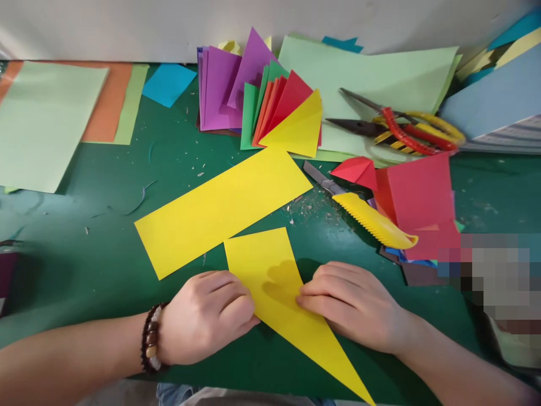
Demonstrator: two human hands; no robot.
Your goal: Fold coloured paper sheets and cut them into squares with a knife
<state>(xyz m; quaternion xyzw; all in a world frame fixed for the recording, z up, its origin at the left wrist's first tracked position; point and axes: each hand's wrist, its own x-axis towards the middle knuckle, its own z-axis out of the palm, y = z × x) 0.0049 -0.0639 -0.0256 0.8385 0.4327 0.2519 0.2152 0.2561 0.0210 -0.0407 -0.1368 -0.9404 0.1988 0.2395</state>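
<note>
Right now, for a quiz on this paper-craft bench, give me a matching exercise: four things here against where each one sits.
Things:
1. bead bracelet
2. yellow paper sheet
3. yellow-handled utility knife
4. blue paper square

Places:
A. under the left hand and right hand
B. on the left wrist
C. against the red paper
D. on the green mat, left of the purple folded paper

Pairs: 1B, 2A, 3C, 4D

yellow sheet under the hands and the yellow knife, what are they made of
The yellow sheet looks like thin matte paper, with sharp creases and no shine. The knife seems to have a glossy plastic handle and a grey metal blade.
</note>
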